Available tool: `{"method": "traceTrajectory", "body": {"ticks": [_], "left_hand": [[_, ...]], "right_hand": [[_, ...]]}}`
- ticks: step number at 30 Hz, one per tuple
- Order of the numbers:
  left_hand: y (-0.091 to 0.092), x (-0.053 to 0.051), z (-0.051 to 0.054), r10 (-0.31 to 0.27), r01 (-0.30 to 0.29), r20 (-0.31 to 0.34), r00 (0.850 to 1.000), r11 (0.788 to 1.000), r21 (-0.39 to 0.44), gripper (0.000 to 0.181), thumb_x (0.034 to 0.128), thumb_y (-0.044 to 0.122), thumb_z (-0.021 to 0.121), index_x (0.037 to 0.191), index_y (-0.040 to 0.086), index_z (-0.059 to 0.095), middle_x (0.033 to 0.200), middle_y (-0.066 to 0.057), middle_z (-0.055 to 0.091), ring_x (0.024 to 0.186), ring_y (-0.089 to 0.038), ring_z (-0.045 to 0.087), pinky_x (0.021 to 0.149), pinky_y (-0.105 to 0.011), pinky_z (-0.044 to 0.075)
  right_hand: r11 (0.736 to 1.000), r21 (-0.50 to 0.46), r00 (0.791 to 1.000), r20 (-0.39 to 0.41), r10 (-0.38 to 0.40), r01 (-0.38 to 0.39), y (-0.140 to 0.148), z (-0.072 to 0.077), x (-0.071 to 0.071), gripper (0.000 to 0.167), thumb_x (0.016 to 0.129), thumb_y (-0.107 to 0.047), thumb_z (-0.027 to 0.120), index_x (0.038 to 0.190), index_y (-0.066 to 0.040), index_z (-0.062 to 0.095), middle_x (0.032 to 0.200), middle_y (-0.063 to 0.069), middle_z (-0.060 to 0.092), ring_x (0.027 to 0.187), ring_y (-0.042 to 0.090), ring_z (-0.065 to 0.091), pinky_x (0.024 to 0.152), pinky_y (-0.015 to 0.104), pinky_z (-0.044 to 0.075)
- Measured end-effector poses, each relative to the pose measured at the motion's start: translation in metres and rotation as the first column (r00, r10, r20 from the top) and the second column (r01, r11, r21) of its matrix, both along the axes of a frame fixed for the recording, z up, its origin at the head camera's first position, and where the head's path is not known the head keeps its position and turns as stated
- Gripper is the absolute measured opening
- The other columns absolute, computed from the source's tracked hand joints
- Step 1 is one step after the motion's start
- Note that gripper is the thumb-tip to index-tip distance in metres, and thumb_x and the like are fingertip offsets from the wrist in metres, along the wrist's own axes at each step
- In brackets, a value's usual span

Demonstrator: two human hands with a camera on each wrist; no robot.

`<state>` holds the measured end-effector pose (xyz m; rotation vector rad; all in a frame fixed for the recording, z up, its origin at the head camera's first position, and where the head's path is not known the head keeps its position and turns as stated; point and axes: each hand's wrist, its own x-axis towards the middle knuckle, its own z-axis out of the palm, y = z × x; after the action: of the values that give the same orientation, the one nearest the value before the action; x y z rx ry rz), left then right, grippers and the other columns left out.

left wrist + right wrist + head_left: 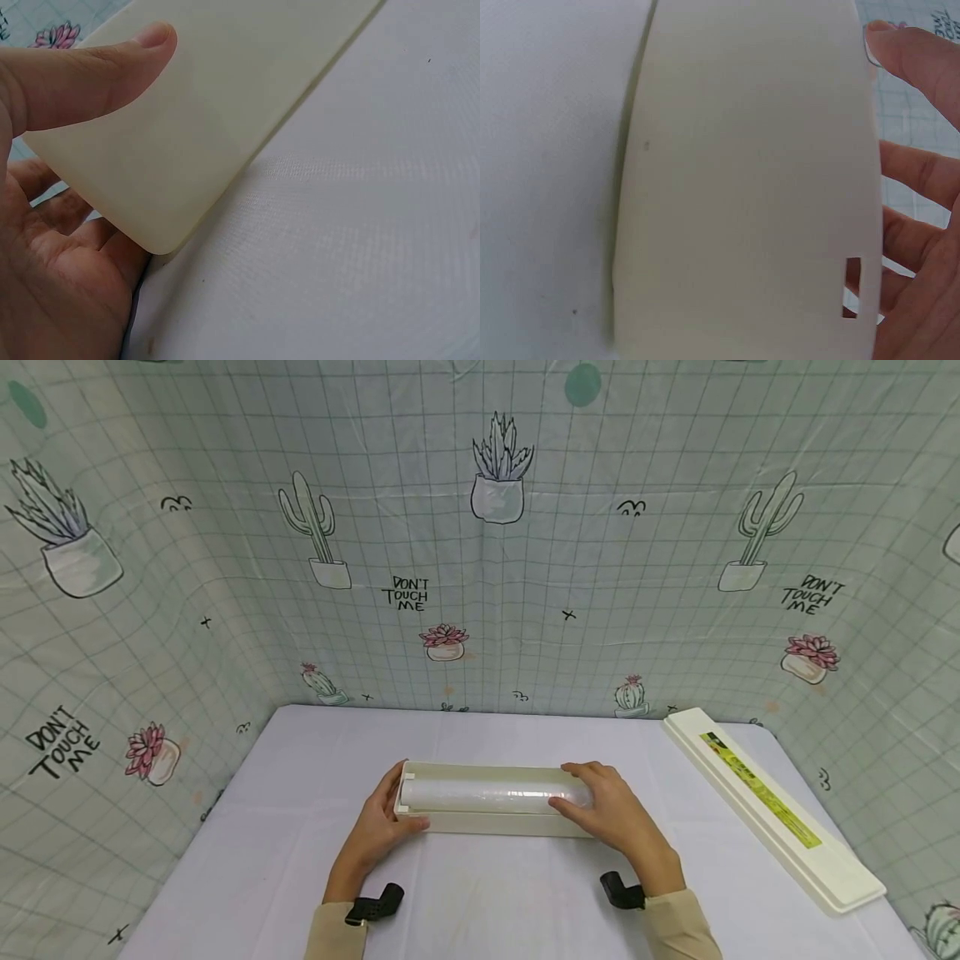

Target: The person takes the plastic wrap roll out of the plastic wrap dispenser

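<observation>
A long cream plastic box (491, 824) lies on the table with its top uncovered. Inside it is a shiny roll of cling film (480, 794). My left hand (382, 827) grips the box's left end, thumb on the near wall; in the left wrist view that thumb (105, 79) presses the smooth cream side. My right hand (611, 806) holds the roll's right end, thumb on the near side and fingers towards the far rim. In the right wrist view the box's near wall (742, 172) hides part of those fingers, and a small slot shows near its edge.
A long cream lid (750, 802) with a yellow-green label lies slanted at the table's right side. White cloth covers the table (487, 902). Behind it and on both sides hangs a grid-patterned curtain (525, 568) printed with cacti.
</observation>
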<state>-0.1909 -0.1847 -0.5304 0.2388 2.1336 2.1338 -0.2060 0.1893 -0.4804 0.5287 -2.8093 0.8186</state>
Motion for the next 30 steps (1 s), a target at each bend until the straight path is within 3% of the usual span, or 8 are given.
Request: {"method": "traceTrajectory", "body": {"ticks": [7, 15, 24, 30], "left_hand": [[-0.001, -0.001, 0.000, -0.010, 0.010, -0.028, 1.000, 1.000, 0.002, 0.110, 0.0799, -0.003, 0.084, 0.165, 0.007, 0.015, 0.167, -0.018, 0.029, 0.130, -0.001, 0.049, 0.101, -0.015, 0.047], [-0.002, 0.000, -0.004, -0.011, 0.011, -0.008, 1.000, 1.000, -0.012, 0.109, 0.0810, -0.001, 0.083, 0.165, 0.009, 0.016, 0.167, -0.016, 0.029, 0.131, -0.007, 0.050, 0.099, -0.016, 0.048], [-0.002, -0.002, -0.004, -0.012, 0.012, -0.041, 0.999, 1.000, 0.000, 0.109, 0.0800, -0.003, 0.083, 0.165, 0.005, 0.015, 0.166, -0.019, 0.030, 0.130, -0.003, 0.050, 0.100, -0.015, 0.047], [-0.001, -0.002, -0.003, -0.010, 0.010, -0.030, 1.000, 1.000, 0.004, 0.109, 0.0800, -0.004, 0.083, 0.165, 0.006, 0.015, 0.166, -0.018, 0.029, 0.132, -0.004, 0.048, 0.101, -0.015, 0.046]], "right_hand": [[1.000, 0.010, 0.999, 0.025, 0.025, -0.025, -0.004, -0.004, -0.005, 0.052, 0.091, -0.040, 0.077, 0.129, -0.006, 0.070, 0.129, 0.015, 0.070, 0.123, 0.040, 0.060, 0.104, 0.056, 0.049], [0.997, 0.033, 0.992, 0.099, 0.071, -0.075, -0.009, -0.001, -0.010, 0.048, 0.093, -0.038, 0.076, 0.127, -0.004, 0.071, 0.126, 0.013, 0.073, 0.119, 0.034, 0.066, 0.103, 0.052, 0.051], [0.993, 0.052, 0.977, 0.188, 0.097, -0.109, -0.010, 0.006, -0.018, 0.052, 0.092, -0.040, 0.077, 0.129, -0.004, 0.069, 0.126, 0.015, 0.072, 0.117, 0.033, 0.067, 0.102, 0.053, 0.052], [0.990, 0.049, 0.967, 0.226, 0.120, -0.134, -0.008, 0.012, -0.018, 0.048, 0.092, -0.034, 0.078, 0.128, -0.003, 0.069, 0.126, 0.015, 0.072, 0.116, 0.032, 0.068, 0.100, 0.052, 0.052]]}}
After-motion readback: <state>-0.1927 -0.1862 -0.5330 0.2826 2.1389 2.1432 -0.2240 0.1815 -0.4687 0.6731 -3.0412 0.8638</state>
